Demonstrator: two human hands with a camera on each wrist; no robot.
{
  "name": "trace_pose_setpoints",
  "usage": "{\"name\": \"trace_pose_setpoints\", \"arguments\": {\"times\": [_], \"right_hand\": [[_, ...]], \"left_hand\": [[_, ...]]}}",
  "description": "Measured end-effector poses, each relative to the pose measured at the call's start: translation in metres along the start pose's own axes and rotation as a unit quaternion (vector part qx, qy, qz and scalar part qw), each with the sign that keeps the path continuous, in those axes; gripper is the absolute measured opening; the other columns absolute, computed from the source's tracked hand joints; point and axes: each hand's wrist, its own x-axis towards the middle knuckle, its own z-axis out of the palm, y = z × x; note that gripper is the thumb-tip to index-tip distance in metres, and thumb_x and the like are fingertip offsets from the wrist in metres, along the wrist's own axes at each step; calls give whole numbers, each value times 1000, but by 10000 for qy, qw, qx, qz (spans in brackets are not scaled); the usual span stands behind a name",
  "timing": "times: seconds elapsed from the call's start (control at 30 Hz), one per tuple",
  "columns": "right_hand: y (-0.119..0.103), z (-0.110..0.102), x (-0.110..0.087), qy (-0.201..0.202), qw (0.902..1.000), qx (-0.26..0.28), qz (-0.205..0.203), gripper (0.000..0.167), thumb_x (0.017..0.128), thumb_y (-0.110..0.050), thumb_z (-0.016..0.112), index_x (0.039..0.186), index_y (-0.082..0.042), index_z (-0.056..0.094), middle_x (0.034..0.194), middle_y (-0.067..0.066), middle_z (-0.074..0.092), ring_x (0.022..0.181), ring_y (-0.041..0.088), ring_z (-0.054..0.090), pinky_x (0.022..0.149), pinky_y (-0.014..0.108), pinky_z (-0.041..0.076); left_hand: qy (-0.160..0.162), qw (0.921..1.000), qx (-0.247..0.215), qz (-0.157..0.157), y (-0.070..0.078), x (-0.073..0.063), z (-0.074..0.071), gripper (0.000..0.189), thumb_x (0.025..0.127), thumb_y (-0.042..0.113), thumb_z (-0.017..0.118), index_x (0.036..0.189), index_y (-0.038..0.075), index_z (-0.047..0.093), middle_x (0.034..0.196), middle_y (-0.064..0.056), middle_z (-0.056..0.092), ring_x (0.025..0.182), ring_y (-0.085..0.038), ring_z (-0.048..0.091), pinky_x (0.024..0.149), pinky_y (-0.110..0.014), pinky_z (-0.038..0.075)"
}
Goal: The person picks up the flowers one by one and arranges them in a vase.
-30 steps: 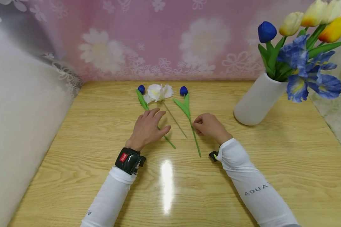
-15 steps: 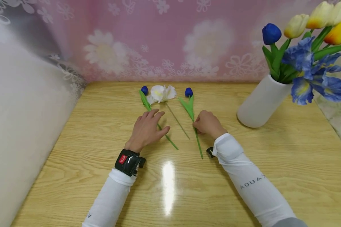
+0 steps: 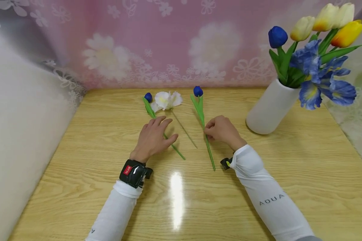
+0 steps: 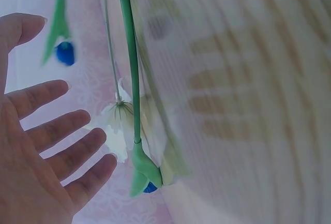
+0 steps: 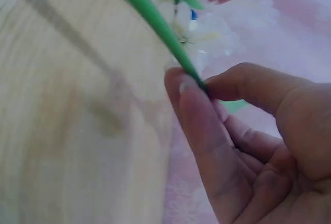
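My right hand [image 3: 221, 130] pinches the green stem of a blue tulip [image 3: 198, 91] between thumb and fingers; in the right wrist view the stem [image 5: 160, 27] stands off the wood, its shadow apart from it. Over a second blue tulip [image 3: 148, 97] on the left hovers my left hand [image 3: 154, 137], fingers spread and holding nothing. That tulip's stem [image 4: 129, 53] runs past the fingers in the left wrist view. Between the two tulips lies a white flower [image 3: 166, 100] with a thin stem, its petals touching or close to the left tulip's leaves.
A white vase [image 3: 269, 108] leans at the back right of the wooden table [image 3: 108, 201]. It holds several tulips and a blue iris [image 3: 319, 73]. A pink floral curtain [image 3: 157, 43] hangs behind the table, and a pale cloth [image 3: 27, 110] borders it on the left.
My right hand has closed its fingers on the right tulip's stem and lifted it slightly, its bloom tipping upward. The left hand stays nearly in place. The head view has shifted a little.
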Motion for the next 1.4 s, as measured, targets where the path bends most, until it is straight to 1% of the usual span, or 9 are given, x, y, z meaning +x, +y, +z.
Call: {"name": "trace_pose_setpoints", "arguments": {"times": [0.17, 0.37, 0.5, 0.67, 0.83, 0.93, 1.1, 1.3, 1.4], "right_hand": [[-7, -14, -11, 391, 9987, 284, -165, 18, 90, -18, 61, 96, -4, 71, 79, 4, 70, 71, 21, 68, 66, 33, 53], [-17, -36, -25, 1570, 9848, 320, -671, 19, 91, -25, 63, 96, -8, 71, 87, 6, 69, 75, 21, 67, 60, 32, 50], [-21, -55, -35, 2437, 9642, 198, -1024, 21, 91, -26, 64, 97, -7, 72, 89, 6, 70, 76, 20, 66, 61, 29, 49], [-22, -81, -44, 3253, 9331, 105, -1528, 21, 90, -21, 65, 97, -3, 72, 91, 8, 71, 74, 18, 66, 63, 15, 47], [-24, -105, -52, 3806, 9083, 175, -1729, 22, 89, -21, 67, 99, -2, 72, 92, 10, 71, 69, -5, 60, 66, 9, 45], [-23, -119, -58, 4097, 8941, 210, -1799, 25, 90, -22, 67, 101, -1, 72, 94, 11, 71, 68, -12, 56, 67, 9, 46], [-19, -139, -69, 4602, 8677, 308, -1853, 27, 88, -21, 68, 100, 3, 71, 90, 8, 70, 69, -6, 58, 69, 11, 47], [-16, -156, -81, 5400, 8299, 317, -1365, 30, 88, -27, 67, 98, 1, 73, 87, 1, 69, 67, -5, 57, 69, 12, 47], [-18, -163, -85, 5600, 8177, 569, -1206, 28, 88, -28, 67, 97, -3, 73, 86, -1, 69, 65, -3, 58, 66, 11, 48]], "left_hand": [[19, 10000, -41, 42, 2, 1, 1, 60, 91, 52, 52, 138, 15, 51, 144, -10, 40, 129, -31, 39, 98, -53, 36], [74, 9999, -106, 94, 5, 3, 2, 59, 91, 52, 53, 137, 15, 51, 143, -10, 41, 129, -29, 39, 98, -53, 35], [84, 9997, -166, 138, 8, 6, 2, 59, 91, 52, 53, 137, 15, 52, 143, -9, 41, 129, -29, 39, 98, -53, 36], [97, 9995, -178, 227, 13, 10, 3, 59, 91, 52, 52, 138, 17, 51, 143, -8, 41, 128, -30, 39, 98, -53, 36], [195, 9990, -124, 391, 18, 15, 1, 58, 90, 51, 52, 138, 17, 51, 143, -9, 42, 127, -32, 40, 98, -54, 35], [231, 9985, -114, 483, 21, 17, 0, 59, 90, 52, 53, 137, 16, 52, 143, -9, 42, 127, -32, 40, 98, -54, 36], [217, 9981, -127, 555, 26, 20, -1, 59, 91, 51, 54, 137, 15, 52, 143, -10, 42, 128, -32, 40, 98, -54, 36], [216, 9980, -121, 585, 31, 22, -2, 59, 90, 51, 54, 137, 16, 52, 143, -10, 42, 127, -31, 40, 97, -53, 37], [259, 9977, -122, 611, 32, 24, -1, 58, 90, 50, 54, 137, 16, 52, 142, -9, 43, 127, -31, 41, 96, -53, 37]]}}
